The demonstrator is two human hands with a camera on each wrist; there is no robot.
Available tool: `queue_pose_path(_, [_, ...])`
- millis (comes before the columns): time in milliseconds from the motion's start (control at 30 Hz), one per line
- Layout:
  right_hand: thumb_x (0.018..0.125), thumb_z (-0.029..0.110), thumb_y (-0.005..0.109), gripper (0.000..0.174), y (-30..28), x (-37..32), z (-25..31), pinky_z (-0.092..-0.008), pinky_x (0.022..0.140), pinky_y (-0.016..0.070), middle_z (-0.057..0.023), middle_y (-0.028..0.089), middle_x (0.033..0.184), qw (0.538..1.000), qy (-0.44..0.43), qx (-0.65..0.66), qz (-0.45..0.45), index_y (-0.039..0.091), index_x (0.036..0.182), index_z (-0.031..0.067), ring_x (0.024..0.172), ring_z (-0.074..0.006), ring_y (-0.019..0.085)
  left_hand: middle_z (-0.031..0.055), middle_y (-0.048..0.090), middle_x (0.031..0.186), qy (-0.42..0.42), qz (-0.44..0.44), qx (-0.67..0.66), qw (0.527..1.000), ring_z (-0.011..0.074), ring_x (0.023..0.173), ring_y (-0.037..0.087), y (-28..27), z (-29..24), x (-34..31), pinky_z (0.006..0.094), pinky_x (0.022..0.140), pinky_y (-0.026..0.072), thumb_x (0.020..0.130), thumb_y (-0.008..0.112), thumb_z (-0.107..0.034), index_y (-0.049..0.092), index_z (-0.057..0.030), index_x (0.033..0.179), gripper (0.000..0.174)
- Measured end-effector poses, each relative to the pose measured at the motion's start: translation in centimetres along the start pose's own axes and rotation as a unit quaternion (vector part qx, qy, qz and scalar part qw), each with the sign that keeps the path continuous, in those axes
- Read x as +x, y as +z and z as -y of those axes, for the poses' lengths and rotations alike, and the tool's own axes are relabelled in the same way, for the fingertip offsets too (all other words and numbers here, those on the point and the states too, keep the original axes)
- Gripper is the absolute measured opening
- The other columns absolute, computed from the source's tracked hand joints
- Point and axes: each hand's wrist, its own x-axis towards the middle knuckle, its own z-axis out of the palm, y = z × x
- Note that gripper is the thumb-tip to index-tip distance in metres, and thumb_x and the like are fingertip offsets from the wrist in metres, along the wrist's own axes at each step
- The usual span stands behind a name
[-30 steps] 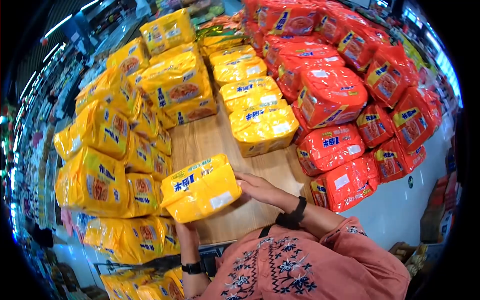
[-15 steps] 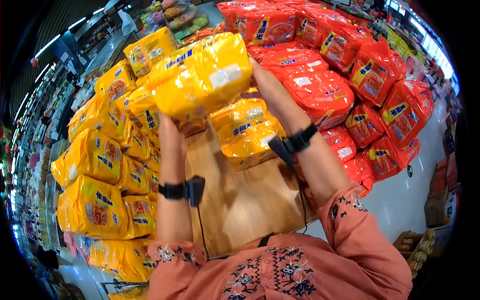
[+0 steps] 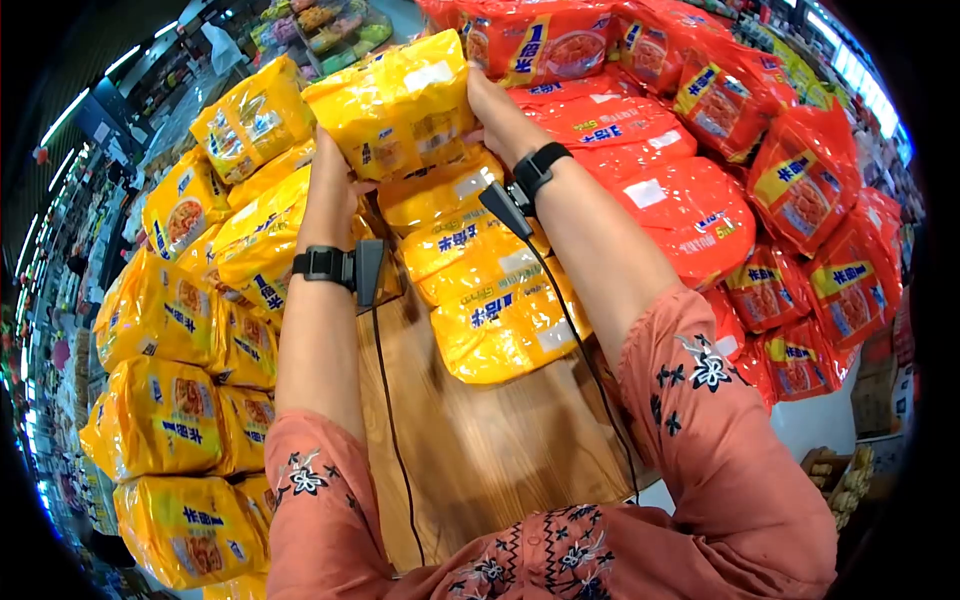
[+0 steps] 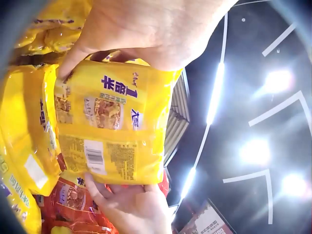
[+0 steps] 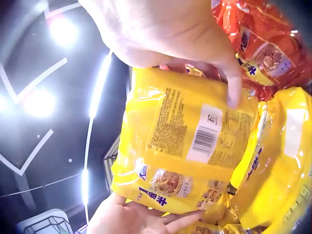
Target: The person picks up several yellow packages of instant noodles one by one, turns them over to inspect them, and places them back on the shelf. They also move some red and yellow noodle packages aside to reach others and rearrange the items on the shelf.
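Note:
Both hands hold a yellow instant noodle multipack (image 3: 395,110) by its two ends, out at arm's length over the far end of the table. My left hand (image 3: 333,172) grips the left end; in the left wrist view its thumb lies along the printed face. On the other end is my right hand (image 3: 492,112), its thumb pressing near the white barcode label (image 5: 204,134) in the right wrist view. Fingers behind the pack are hidden. Just nearer than the held pack, a row of yellow packs (image 3: 505,320) lies on the wooden table (image 3: 480,430).
Yellow noodle packs (image 3: 165,415) are stacked along the left side. Red noodle packs (image 3: 690,215) pile up on the right and at the back. A black cable (image 3: 395,440) runs down from each wrist camera.
Both arms have stretched away from the body, carrying the yellow noodle multipack from the near part of the table up and over to its far end. The view has shifted forward too.

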Motion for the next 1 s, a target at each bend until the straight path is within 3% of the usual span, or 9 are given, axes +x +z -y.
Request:
queue_pose_path(67, [0.100, 0.061, 0.029, 0.065, 0.3, 0.8, -0.7, -0.0542, 0.101, 0.0382, -0.0117, 0.048, 0.146, 0.999, -0.039, 0.019, 0.011, 0.043, 0.145, 0.0163, 0.132, -0.0298, 0.045, 0.0171, 0.043, 0.145, -0.001, 0.000, -0.009, 1.000, 0.0416, 0.131, 0.046, 0.6, 1.1, 1.4, 0.0677, 0.096, 0.0411, 0.096, 0.037, -0.067, 0.036, -0.0107, 0.147, 0.076])
queue_pose_path(100, [0.100, 0.060, 0.030, 0.064, 0.4, 2.2, -1.4, -0.0553, 0.104, 0.0344, -0.0113, 0.046, 0.149, 0.999, -0.025, 0.027, -0.004, 0.041, 0.146, 0.0173, 0.136, -0.0305, 0.041, 0.0169, 0.045, 0.146, -0.015, -0.051, 0.009, 0.999, 0.0427, 0.131, 0.046, 1.1, 1.4, 2.2, 0.0709, 0.099, 0.0358, 0.095, 0.038, -0.068, 0.034, -0.0139, 0.148, 0.076])
queue_pose_path(233, [0.100, 0.060, 0.031, 0.063, -0.4, 7.4, -4.1, -0.0579, 0.106, 0.0316, -0.0120, 0.045, 0.150, 0.999, -0.017, 0.028, -0.002, 0.040, 0.146, 0.0176, 0.138, -0.0319, 0.039, 0.0163, 0.042, 0.149, -0.041, -0.035, 0.000, 0.999, 0.0446, 0.133, 0.044, 0.4, 2.5, 5.4, 0.0731, 0.100, 0.0317, 0.093, 0.037, -0.071, 0.035, -0.0173, 0.149, 0.078])
queue_pose_path(300, [0.100, 0.059, 0.032, 0.062, -0.4, 8.5, -4.9, -0.0597, 0.106, 0.0301, -0.0124, 0.046, 0.149, 0.999, -0.042, 0.020, -0.002, 0.040, 0.146, 0.0180, 0.138, -0.0332, 0.039, 0.0165, 0.041, 0.149, -0.038, -0.034, 0.015, 0.999, 0.0451, 0.132, 0.045, 0.6, 2.7, 6.3, 0.0732, 0.100, 0.0317, 0.093, 0.037, -0.072, 0.035, -0.0169, 0.149, 0.079])
queue_pose_path(433, [0.099, 0.057, 0.035, 0.060, 0.0, 9.8, -5.3, -0.0613, 0.105, 0.0294, -0.0128, 0.049, 0.147, 0.998, -0.004, 0.054, -0.032, 0.042, 0.144, 0.0188, 0.136, -0.0350, 0.041, 0.0169, 0.040, 0.150, -0.048, -0.034, 0.038, 0.998, 0.0459, 0.131, 0.045, 0.5, 3.1, 8.0, 0.0731, 0.099, 0.0329, 0.095, 0.034, -0.068, 0.034, -0.0121, 0.148, 0.077])
queue_pose_path(567, [0.099, 0.057, 0.035, 0.059, 0.0, 11.2, -6.0, -0.0591, 0.106, 0.0309, -0.0132, 0.050, 0.145, 0.998, -0.022, 0.043, -0.050, 0.044, 0.142, 0.0166, 0.136, -0.0338, 0.041, 0.0176, 0.041, 0.149, -0.050, -0.055, 0.032, 0.997, 0.0469, 0.128, 0.047, 0.8, 4.1, 9.6, 0.0716, 0.098, 0.0369, 0.099, 0.028, -0.062, 0.035, -0.0092, 0.147, 0.071])
queue_pose_path(667, [0.101, 0.055, 0.034, 0.058, 0.3, 10.4, -6.0, -0.0568, 0.105, 0.0333, -0.0123, 0.050, 0.145, 0.996, -0.011, 0.064, -0.061, 0.045, 0.141, 0.0148, 0.136, -0.0321, 0.041, 0.0161, 0.046, 0.145, -0.014, -0.058, 0.037, 0.998, 0.0427, 0.126, 0.051, 0.8, 5.0, 10.2, 0.0700, 0.095, 0.0401, 0.100, 0.026, -0.060, 0.037, -0.0111, 0.145, 0.067])
queue_pose_path(867, [0.103, 0.056, 0.029, 0.062, 0.3, 11.1, -7.6, -0.0535, 0.105, 0.0374, -0.0110, 0.047, 0.147, 0.996, 0.014, 0.065, -0.066, 0.043, 0.144, 0.0118, 0.134, -0.0316, 0.043, 0.0108, 0.051, 0.141, -0.029, -0.076, -0.025, 0.996, 0.0329, 0.128, 0.052, 0.3, 7.1, 12.9, 0.0657, 0.097, 0.0392, 0.102, 0.024, -0.058, 0.039, -0.0156, 0.145, 0.063])
queue_pose_path(1000, [0.102, 0.059, 0.029, 0.067, 0.2, 11.1, -7.6, -0.0529, 0.105, 0.0377, -0.0127, 0.045, 0.148, 0.998, 0.012, 0.012, -0.064, 0.042, 0.145, 0.0097, 0.133, -0.0329, 0.043, 0.0103, 0.050, 0.143, -0.053, -0.085, 0.011, 0.995, 0.0333, 0.128, 0.052, 0.6, 6.9, 11.5, 0.0633, 0.099, 0.0385, 0.101, 0.025, -0.060, 0.040, -0.0142, 0.145, 0.065])
